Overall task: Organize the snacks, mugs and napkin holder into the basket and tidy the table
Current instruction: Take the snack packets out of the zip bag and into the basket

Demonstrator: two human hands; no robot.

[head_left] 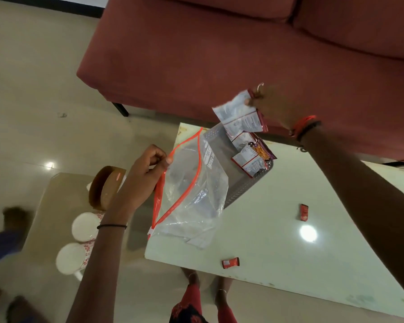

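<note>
My left hand [147,170] pinches the orange zip edge of a clear plastic bag [194,190], which hangs open over the table's left end. My right hand [275,106] holds a chain of joined snack packets [243,127] in the air above the grey perforated basket [238,180]; the lowest packets reach down into the basket. Two small red sachets lie loose on the white table [289,252], one [230,262] by the near edge, one [304,212] further right. Two white mugs with red flowers [85,226] [71,258] and a brown wooden napkin holder [106,187] stand on a low side table on the left.
A red sofa [219,54] runs along the far side of the table. The low brown side table [56,206] stands left of the white table. My feet [194,278] show below the near edge. Another person's blurred foot [14,217] is at far left.
</note>
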